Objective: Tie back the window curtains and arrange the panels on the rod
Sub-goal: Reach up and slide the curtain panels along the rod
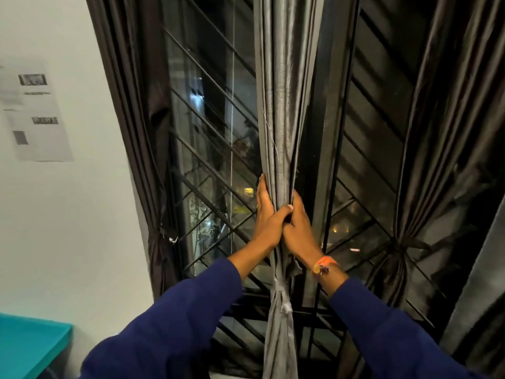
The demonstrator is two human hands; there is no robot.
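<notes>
— So which step is this?

— The grey curtain in the middle of the window is being bunched up. Both hands squeeze it just above its white tie, which is already knotted low down near the sill.

— How are the fingers?

— The left hand has its fingers pressed together along the left side of the cloth, with the thumb hooked over the front. The right hand wraps the right side; its fingers go behind the folds, so I cannot tell how they lie.

— And the other curtains?

— The dark left curtain by the wall and the dark right curtain both look tied back already.

— What comes next, do you think?

— I guess the folds need smoothing up toward the rod, which is out of view. That calls for a soft, even pull so the tie does not slip
</notes>
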